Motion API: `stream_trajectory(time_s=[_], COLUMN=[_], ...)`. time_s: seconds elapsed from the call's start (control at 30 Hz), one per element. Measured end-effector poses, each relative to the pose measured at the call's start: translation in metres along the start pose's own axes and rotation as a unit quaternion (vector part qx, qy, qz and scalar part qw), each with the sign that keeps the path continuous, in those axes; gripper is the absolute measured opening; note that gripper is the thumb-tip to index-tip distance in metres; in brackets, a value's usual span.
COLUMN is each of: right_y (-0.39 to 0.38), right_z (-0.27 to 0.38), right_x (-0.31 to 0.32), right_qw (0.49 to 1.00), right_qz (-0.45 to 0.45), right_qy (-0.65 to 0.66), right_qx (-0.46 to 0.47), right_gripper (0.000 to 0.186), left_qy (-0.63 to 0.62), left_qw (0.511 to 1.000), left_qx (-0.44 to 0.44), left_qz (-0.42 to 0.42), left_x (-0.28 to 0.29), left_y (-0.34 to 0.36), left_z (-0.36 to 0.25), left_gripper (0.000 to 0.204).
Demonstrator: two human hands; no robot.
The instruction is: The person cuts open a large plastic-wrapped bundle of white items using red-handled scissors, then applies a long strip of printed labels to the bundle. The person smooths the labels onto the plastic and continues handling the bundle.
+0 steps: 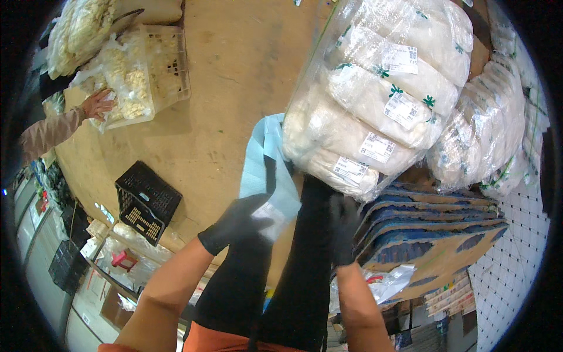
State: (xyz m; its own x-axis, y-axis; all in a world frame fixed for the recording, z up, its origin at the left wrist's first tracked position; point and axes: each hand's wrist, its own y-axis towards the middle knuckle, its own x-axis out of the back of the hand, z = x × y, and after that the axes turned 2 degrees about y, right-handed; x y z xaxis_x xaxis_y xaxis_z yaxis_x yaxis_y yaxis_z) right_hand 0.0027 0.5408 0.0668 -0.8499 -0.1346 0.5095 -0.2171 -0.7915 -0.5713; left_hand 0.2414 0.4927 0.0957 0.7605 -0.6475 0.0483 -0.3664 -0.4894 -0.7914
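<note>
My left hand [240, 220], in a black glove, is over the lower end of a light blue sheet [270, 152], next to a smeared white patch. Motion blurs its fingers, so I cannot tell whether they grip the sheet. My right hand [342, 226], also black-gloved and blurred, is in front of my dark trousers, just below a large clear-wrapped bundle [375, 100]. That bundle holds several pale, plump packs with white labels and green leaf-like prints. The upper end of the sheet lies against the bundle's left side.
A co-worker's hand [98, 105] rests at a translucent crate [167, 64] of pale yellow pieces. A black plastic basket [155, 188] sits on the brown surface [229, 53]. Blue-edged stacked boards [434, 234] and more wrapped packs [484, 123] stand at the right.
</note>
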Motion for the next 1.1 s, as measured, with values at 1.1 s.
stream_trajectory(time_s=[1.1], right_y=[-0.002], right_z=[0.08], right_x=[0.0], right_qw=[0.959], right_qz=[0.183], right_qy=[-0.046], right_qx=[0.211], right_gripper=[0.019], left_qy=[-0.062], left_qw=[0.995], left_qx=[-0.08], left_qz=[-0.002], left_x=[-0.04], left_y=[0.0], left_z=[-0.012], left_gripper=[0.035])
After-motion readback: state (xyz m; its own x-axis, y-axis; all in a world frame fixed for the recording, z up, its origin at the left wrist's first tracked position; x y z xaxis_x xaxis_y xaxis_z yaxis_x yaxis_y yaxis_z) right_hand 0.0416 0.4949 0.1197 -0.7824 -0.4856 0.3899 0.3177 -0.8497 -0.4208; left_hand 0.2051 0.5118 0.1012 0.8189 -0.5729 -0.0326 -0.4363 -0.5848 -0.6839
